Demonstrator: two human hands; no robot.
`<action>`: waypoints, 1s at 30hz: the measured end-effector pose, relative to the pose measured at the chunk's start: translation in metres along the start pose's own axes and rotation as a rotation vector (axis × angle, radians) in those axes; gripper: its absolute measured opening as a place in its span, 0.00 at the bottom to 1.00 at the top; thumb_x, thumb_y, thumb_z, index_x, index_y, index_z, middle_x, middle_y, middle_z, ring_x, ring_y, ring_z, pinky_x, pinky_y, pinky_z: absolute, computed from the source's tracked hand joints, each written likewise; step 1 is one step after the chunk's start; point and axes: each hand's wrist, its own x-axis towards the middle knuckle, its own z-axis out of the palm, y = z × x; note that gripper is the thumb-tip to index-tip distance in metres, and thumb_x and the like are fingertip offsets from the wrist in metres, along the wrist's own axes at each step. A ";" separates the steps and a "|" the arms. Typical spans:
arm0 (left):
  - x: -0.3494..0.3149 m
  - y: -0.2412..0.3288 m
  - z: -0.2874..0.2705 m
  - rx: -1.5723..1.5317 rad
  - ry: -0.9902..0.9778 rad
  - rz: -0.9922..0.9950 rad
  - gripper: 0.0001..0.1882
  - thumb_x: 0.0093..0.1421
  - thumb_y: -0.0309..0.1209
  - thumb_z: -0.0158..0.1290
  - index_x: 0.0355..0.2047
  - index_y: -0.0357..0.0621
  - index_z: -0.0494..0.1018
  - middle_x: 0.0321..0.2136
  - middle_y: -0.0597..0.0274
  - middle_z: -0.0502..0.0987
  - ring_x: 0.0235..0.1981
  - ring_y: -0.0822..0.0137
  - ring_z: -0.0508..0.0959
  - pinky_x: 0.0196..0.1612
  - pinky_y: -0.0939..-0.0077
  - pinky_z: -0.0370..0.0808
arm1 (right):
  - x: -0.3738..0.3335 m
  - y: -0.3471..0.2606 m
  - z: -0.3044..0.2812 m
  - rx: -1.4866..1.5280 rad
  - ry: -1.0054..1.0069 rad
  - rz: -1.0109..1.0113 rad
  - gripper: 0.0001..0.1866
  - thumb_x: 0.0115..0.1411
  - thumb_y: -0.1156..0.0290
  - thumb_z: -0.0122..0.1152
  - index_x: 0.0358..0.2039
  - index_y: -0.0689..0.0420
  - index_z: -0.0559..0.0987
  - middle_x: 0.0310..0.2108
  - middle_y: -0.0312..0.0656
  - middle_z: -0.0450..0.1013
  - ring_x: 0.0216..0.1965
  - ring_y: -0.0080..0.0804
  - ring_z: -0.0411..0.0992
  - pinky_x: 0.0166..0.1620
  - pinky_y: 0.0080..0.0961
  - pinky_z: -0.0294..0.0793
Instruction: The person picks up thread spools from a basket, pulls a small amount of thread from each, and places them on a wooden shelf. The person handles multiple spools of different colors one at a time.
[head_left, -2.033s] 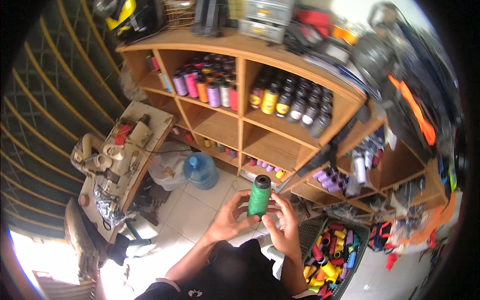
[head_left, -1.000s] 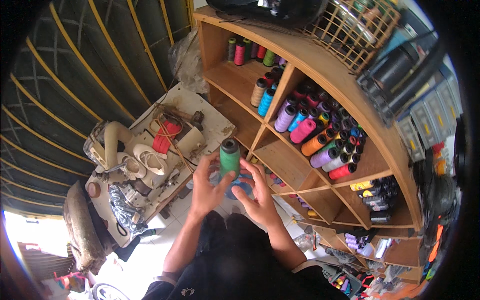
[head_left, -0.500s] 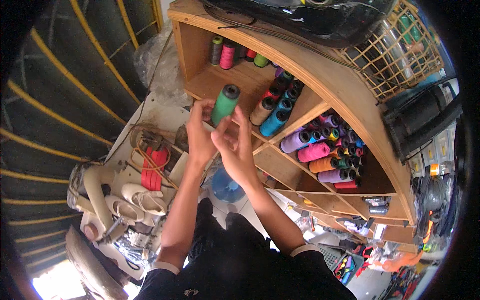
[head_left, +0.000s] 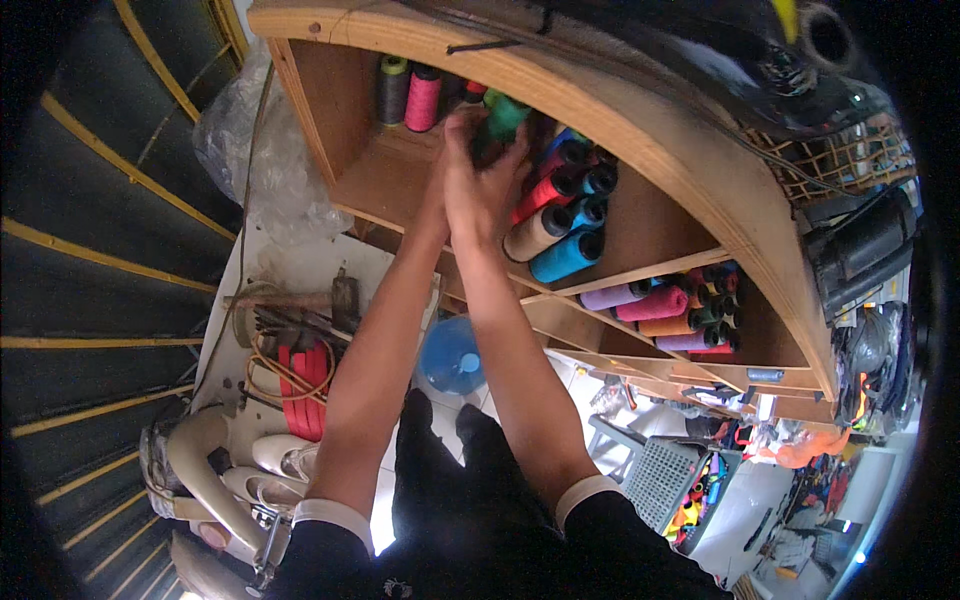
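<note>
Both arms are stretched up from the lower edge, and the green spool (head_left: 503, 118) is grasped between the left hand (head_left: 447, 160) and right hand (head_left: 490, 185) at the top compartment of the wooden shelf (head_left: 350, 130). The stacked spools (head_left: 560, 215) just beside it are crowded; a nudge could roll them off, it is judged.

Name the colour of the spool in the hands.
Green spool, seen in the head view.
</note>
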 end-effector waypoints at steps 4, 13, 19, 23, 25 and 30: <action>0.011 -0.006 0.015 0.029 -0.087 -0.052 0.16 0.53 0.30 0.55 0.41 0.37 0.69 0.36 0.50 0.74 0.39 0.54 0.74 0.43 0.64 0.71 | 0.025 0.011 0.008 0.008 0.094 0.046 0.52 0.48 0.39 0.62 0.64 0.59 0.53 0.57 0.62 0.55 0.59 0.58 0.57 0.60 0.45 0.58; 0.038 -0.008 0.018 0.079 -0.153 -0.073 0.15 0.54 0.30 0.54 0.41 0.36 0.70 0.37 0.50 0.75 0.39 0.57 0.75 0.43 0.66 0.71 | 0.069 0.033 0.039 0.230 0.170 -0.125 0.39 0.49 0.59 0.68 0.59 0.60 0.62 0.52 0.54 0.63 0.54 0.48 0.64 0.58 0.38 0.60; 0.047 -0.008 0.023 0.099 -0.180 -0.082 0.15 0.54 0.30 0.54 0.41 0.36 0.71 0.37 0.50 0.76 0.39 0.59 0.75 0.43 0.67 0.71 | 0.098 0.053 0.050 0.434 0.114 -0.077 0.44 0.48 0.63 0.70 0.62 0.60 0.57 0.55 0.49 0.63 0.54 0.39 0.63 0.57 0.33 0.61; 0.050 -0.008 0.024 0.106 -0.194 -0.085 0.14 0.55 0.30 0.54 0.41 0.35 0.72 0.37 0.50 0.76 0.39 0.60 0.75 0.44 0.68 0.71 | 0.099 0.056 0.051 0.621 0.110 0.109 0.48 0.49 0.61 0.69 0.63 0.61 0.52 0.57 0.50 0.61 0.57 0.40 0.61 0.58 0.33 0.61; 0.050 -0.009 0.026 0.110 -0.201 -0.086 0.14 0.55 0.30 0.54 0.41 0.35 0.72 0.37 0.50 0.77 0.39 0.60 0.75 0.44 0.68 0.71 | 0.105 0.059 0.049 0.643 0.073 0.118 0.49 0.49 0.58 0.69 0.64 0.62 0.51 0.57 0.50 0.60 0.58 0.41 0.60 0.59 0.33 0.60; 0.051 -0.009 0.028 0.112 -0.214 -0.090 0.14 0.56 0.30 0.53 0.41 0.35 0.73 0.37 0.51 0.77 0.39 0.62 0.75 0.44 0.69 0.71 | 0.103 0.054 0.047 0.565 0.087 0.145 0.48 0.50 0.58 0.68 0.63 0.63 0.52 0.58 0.50 0.60 0.58 0.42 0.60 0.59 0.33 0.59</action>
